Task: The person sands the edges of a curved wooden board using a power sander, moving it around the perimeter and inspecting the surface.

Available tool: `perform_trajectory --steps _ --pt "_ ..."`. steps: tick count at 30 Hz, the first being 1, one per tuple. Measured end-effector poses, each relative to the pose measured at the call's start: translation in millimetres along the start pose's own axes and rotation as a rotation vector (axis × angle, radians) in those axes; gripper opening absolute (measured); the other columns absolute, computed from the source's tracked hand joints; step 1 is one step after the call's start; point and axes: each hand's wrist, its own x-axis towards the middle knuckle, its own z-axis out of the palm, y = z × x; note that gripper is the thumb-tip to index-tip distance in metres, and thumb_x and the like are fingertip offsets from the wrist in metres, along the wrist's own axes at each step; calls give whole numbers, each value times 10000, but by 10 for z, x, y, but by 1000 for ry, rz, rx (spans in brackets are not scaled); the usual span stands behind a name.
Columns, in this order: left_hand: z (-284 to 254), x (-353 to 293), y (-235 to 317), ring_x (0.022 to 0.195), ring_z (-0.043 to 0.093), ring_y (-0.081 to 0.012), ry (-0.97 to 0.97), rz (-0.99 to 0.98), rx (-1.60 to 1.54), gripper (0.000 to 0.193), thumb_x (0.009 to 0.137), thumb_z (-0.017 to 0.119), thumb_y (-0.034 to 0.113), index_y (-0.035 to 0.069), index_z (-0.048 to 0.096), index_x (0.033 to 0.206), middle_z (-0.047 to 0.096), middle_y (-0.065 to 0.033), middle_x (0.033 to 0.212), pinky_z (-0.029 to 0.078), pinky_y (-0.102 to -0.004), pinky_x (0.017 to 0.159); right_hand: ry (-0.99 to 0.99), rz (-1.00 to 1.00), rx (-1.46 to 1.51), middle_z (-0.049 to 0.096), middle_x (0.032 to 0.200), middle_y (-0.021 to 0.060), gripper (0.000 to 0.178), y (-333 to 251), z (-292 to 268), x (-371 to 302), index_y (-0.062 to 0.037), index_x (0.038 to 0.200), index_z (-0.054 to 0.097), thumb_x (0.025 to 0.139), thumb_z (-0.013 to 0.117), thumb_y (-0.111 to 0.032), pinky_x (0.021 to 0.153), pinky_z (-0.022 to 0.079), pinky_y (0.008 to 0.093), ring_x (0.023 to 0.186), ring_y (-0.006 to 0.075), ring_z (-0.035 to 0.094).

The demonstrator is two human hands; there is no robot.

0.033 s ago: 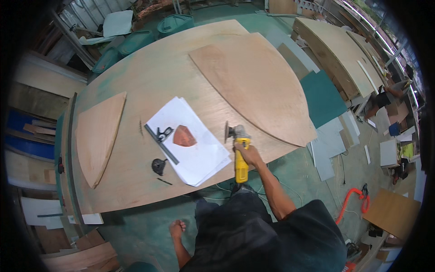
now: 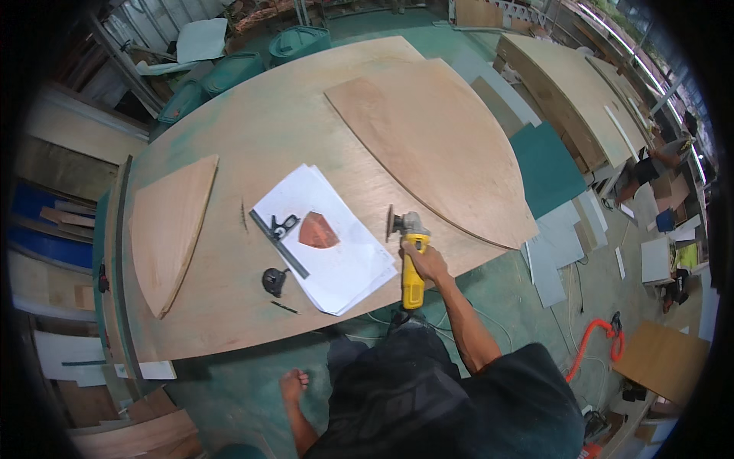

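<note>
My right hand [image 2: 430, 262] is wrapped round the body of a yellow angle grinder [image 2: 414, 281], held at the near edge of a large plywood sheet [image 2: 252, 122]. Its grey head and upright disc [image 2: 391, 223] point away from me, just right of a stack of white paper [image 2: 344, 268]. Down beside my body hangs my left hand [image 2: 293, 384], its fingers curled with nothing visible in them. On the paper lie a reddish-brown shield-shaped piece [image 2: 318, 231] and a combination square [image 2: 280, 236]. A black tape measure [image 2: 274, 281] sits to the left of the paper.
A curved plywood panel [image 2: 436, 145] lies at the right of the sheet, a smaller one [image 2: 172, 229] at the left. Cables run over the floor below the near edge. An orange hose [image 2: 582, 348] lies to my right. Green bins [image 2: 298, 43] stand beyond the far edge.
The tabletop things and the grinder sit slightly further right in the picture. My left hand has shifted slightly left. My right hand keeps its hold on the grinder.
</note>
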Motion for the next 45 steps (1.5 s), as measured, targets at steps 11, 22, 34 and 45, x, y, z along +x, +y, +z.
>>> perform_trajectory --steps 11,22,34,45 --pt "-1558 1293 2350 538 604 -158 38 287 124 287 1013 587 198 6 629 805 648 -83 678 486 -322 515 485 210 -319 704 1239 313 914 -365 528 -390 90 1430 534 975 569 -702 975 556 555 1130 480 713" --pt "-1201 1651 2534 995 715 -469 276 514 898 370 903 688 313 -42 703 1005 757 -264 1024 550 -527 928 710 36 -244 548 1388 288 873 -176 1146 -710 92 1592 242 1018 665 -412 906 588 575 1197 498 615" --pt "-1317 1231 2216 1286 663 -382 -150 663 714 591 927 731 301 -27 626 1408 667 -275 1401 514 -434 1092 697 -192 -81 620 1302 260 729 278 1089 -904 -18 1522 470 954 744 -385 1026 516 527 1192 450 626" --pt "-2340 1790 2316 1016 738 -337 383 521 495 316 953 689 249 -33 725 1093 752 -240 1098 567 -444 896 132 857 284 544 1513 303 698 3664 3694 -3317 1 1531 506 998 676 -418 1021 559 517 1347 392 588"
